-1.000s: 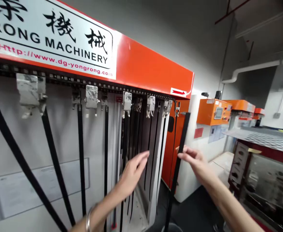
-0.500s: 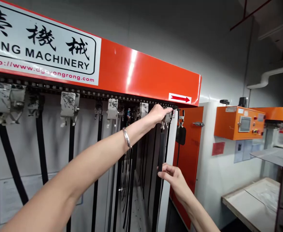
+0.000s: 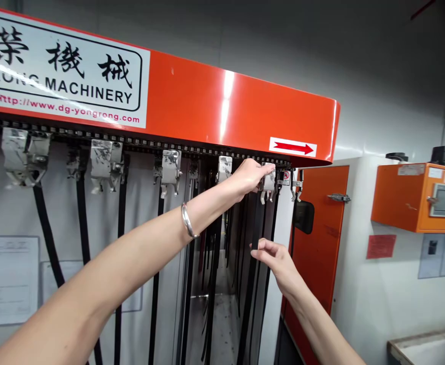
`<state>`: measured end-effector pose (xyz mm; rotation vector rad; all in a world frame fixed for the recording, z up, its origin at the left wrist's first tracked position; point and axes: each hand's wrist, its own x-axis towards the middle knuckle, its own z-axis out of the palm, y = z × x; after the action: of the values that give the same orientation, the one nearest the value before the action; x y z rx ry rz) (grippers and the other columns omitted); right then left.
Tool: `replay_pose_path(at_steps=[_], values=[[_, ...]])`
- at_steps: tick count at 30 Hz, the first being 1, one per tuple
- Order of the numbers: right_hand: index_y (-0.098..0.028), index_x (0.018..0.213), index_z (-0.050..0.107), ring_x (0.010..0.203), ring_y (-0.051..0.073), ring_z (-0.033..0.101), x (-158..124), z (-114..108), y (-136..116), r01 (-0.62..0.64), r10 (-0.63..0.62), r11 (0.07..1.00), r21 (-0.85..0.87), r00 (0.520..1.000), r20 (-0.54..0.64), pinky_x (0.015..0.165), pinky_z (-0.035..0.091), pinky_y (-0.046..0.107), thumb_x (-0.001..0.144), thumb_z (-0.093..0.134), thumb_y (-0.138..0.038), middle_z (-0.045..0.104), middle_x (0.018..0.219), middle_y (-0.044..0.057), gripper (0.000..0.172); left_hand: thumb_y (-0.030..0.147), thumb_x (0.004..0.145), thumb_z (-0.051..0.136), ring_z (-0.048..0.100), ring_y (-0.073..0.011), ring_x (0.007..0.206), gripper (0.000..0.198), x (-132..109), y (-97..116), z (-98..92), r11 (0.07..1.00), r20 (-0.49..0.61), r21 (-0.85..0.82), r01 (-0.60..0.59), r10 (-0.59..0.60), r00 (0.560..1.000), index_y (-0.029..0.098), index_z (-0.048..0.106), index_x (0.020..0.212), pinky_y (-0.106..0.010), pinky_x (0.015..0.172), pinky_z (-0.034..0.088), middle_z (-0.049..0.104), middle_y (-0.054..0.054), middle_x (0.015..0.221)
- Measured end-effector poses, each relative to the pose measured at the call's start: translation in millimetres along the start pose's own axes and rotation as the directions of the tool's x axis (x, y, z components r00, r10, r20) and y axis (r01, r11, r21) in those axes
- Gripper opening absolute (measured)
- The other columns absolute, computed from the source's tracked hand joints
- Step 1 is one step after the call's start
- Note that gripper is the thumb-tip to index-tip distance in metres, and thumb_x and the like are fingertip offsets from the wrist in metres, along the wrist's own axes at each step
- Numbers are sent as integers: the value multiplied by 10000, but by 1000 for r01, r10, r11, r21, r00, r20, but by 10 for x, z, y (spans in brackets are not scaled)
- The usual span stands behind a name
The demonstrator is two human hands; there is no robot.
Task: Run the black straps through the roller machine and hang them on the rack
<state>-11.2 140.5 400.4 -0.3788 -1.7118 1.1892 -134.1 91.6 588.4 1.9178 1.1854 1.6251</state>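
My left hand (image 3: 250, 177), its wrist ringed by a silver bangle (image 3: 186, 220), is closed on a metal spring clip (image 3: 268, 181) near the right end of the overhead chain. The thumb presses on the clip's front plate; the other fingers are partly hidden behind it. Lower down, my right hand (image 3: 273, 256) pinches a black strap (image 3: 251, 289) between thumb and fingers. This strap hangs long, and its upper end reaches the jaws of the clip. Whether the jaws grip it cannot be made out.
An orange machine cover (image 3: 192, 96) with a red arrow label (image 3: 293, 147) runs above the chain. More clips (image 3: 171, 167) carry hanging black straps (image 3: 156, 299) on the left. An orange door (image 3: 321, 243) and an orange control box (image 3: 416, 197) stand to the right.
My right hand has moved up with the strap, whose upper end has risen from just below the clip to its jaws. My left hand stays on the clip. The view has shifted somewhat.
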Motion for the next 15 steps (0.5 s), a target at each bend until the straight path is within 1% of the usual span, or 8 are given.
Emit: replay_pose_path(at_steps=[3, 6, 8, 10, 11, 13, 15], values=[[-201, 660, 547, 801, 156, 490, 24, -23, 35, -1, 1, 1000, 5, 1000, 10, 700, 346, 261, 751, 731, -309, 502, 728, -17, 232, 338, 897, 584, 633, -172, 605, 337, -18, -22, 1, 998, 18, -38, -46, 46, 999, 128, 640, 640, -306, 596, 455, 676, -90, 648], [-199, 650, 549, 782, 146, 489, 30, -42, 60, 8, -8, 1000, 7, 1000, 12, 689, 347, 255, 754, 734, -313, 507, 727, -23, 241, 373, 867, 625, 645, -194, 699, 296, -122, -90, 22, 997, -5, -35, -72, 72, 997, 142, 648, 683, -346, 687, 487, 678, -88, 702], [-198, 653, 562, 769, 139, 489, 37, -54, 74, 10, -10, 1000, 8, 1000, 7, 684, 349, 251, 751, 738, -309, 517, 730, -28, 230, 393, 821, 678, 659, -223, 847, 251, -237, -182, 42, 998, -55, 0, -56, 56, 997, 142, 665, 821, -373, 793, 491, 708, -98, 858], [-198, 659, 574, 753, 131, 489, 51, -65, 83, 13, -13, 1000, 2, 1000, 5, 685, 356, 249, 750, 738, -299, 528, 732, -32, 213, 393, 767, 728, 639, -256, 999, 329, -343, -298, 59, 998, -121, 57, -13, 20, 992, 138, 653, 961, -400, 903, 466, 705, -115, 1025], [-198, 661, 579, 750, 129, 493, 61, -70, 83, 15, -15, 1000, -2, 1000, 5, 692, 362, 248, 751, 737, -295, 535, 736, -33, 206, 383, 757, 734, 628, -268, 1038, 348, -378, -356, 67, 996, -151, 90, 4, 10, 989, 133, 649, 985, -409, 936, 454, 699, -122, 1064], [-199, 661, 587, 772, 136, 521, 75, -77, 75, 23, -23, 1000, -18, 1000, 11, 726, 386, 251, 760, 733, -300, 555, 746, -30, 203, 354, 770, 713, 635, -275, 1030, 290, -406, -458, 89, 990, -183, 142, 5, 22, 983, 128, 660, 944, -417, 951, 455, 705, -124, 1045], [-207, 716, 631, 872, 162, 570, 57, -80, 58, 40, -38, 998, -50, 999, 31, 818, 416, 268, 777, 726, -328, 608, 828, -14, 165, 341, 796, 684, 645, -273, 1025, 240, -426, -539, 127, 988, -197, 152, -35, 65, 978, 126, 673, 902, -418, 970, 460, 713, -124, 1034]])
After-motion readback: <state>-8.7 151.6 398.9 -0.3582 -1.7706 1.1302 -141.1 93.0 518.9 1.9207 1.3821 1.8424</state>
